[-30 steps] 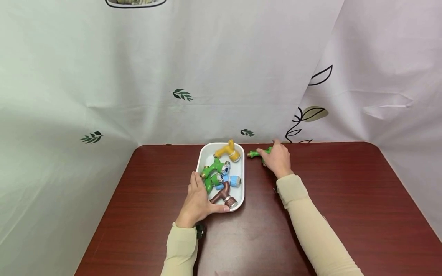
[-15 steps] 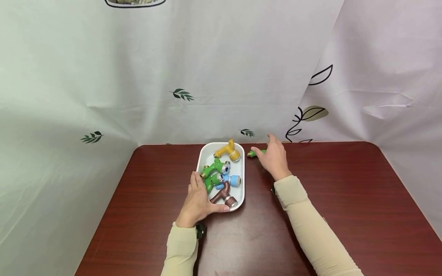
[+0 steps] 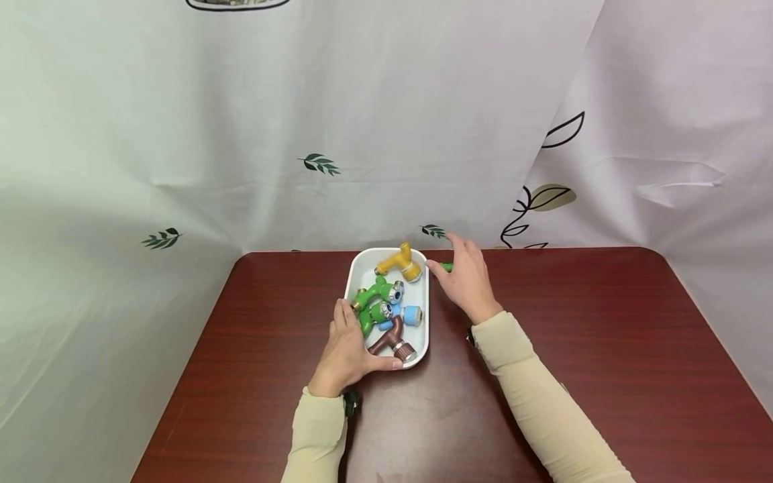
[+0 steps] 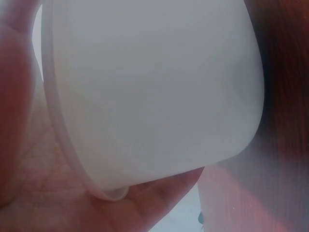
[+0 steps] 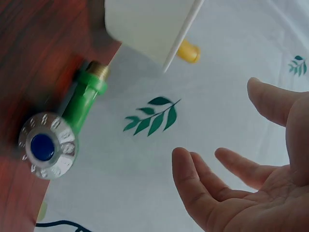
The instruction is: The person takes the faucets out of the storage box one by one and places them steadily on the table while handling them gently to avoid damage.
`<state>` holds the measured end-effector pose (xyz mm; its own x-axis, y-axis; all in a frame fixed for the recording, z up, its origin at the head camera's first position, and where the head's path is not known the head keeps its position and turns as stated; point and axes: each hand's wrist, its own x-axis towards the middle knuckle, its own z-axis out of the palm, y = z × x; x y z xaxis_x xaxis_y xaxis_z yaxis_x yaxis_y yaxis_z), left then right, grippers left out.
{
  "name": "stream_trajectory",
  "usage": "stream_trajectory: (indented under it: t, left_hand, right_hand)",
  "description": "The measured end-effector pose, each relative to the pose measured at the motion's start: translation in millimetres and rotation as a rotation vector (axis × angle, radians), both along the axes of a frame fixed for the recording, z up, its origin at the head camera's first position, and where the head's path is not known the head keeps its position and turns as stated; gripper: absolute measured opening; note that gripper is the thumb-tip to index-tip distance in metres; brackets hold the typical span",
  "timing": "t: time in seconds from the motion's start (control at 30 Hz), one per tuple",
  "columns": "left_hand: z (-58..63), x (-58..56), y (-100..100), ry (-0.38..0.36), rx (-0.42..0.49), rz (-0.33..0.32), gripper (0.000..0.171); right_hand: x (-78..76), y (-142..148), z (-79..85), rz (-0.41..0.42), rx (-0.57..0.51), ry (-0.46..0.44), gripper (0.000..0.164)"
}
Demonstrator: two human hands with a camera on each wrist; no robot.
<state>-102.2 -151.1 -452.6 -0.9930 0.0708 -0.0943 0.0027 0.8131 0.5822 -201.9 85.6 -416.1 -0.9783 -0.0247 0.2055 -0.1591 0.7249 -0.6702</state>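
In the head view my left hand (image 3: 345, 352) holds the near-left corner of a white tray (image 3: 426, 335), thumb along its near rim and fingers along its left side. The left wrist view shows the tray's outer wall (image 4: 159, 96) against the palm. My right hand (image 3: 468, 278) hovers right of the tray, fingers apart, holding nothing. Mostly hidden behind it in the head view, a green pipe fitting (image 3: 447, 266) lies on the table. From the right wrist that green fitting (image 5: 83, 104) shows a brass end and a silver ring with a blue centre, apart from the fingers (image 5: 186, 176).
Inside the tray lie a yellow fitting (image 3: 398, 263), two green fittings (image 3: 377, 292), a light blue fitting (image 3: 412, 315) and a brown fitting (image 3: 394, 339). The dark red table (image 3: 604, 349) meets a pale curtain (image 3: 374, 134) with leaf prints at its far edge.
My right hand has let go of the green fitting and shifted left toward the tray, leaving it on the table. The left hand and the tray stay in place.
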Motion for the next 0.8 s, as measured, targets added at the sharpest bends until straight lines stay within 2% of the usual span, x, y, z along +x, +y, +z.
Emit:
stream_trajectory:
  t: [0.17, 0.43, 0.8]
  left_hand:
    - [-0.4, 0.2, 0.6, 0.008, -0.008, -0.006, 0.154]
    - [-0.5, -0.2, 0.9, 0.022, -0.020, -0.013, 0.154]
    - [0.3, -0.7, 1.0, 0.015, -0.030, -0.011, 0.154]
  right_hand:
    - [5.0, -7.5, 1.4, 0.054, 0.023, 0.035, 0.065]
    - [9.3, -18.8, -1.5, 0.185, 0.114, 0.129, 0.063]
    - [15.5, -32.1, -4.4, 0.284, 0.144, 0.099, 0.060]
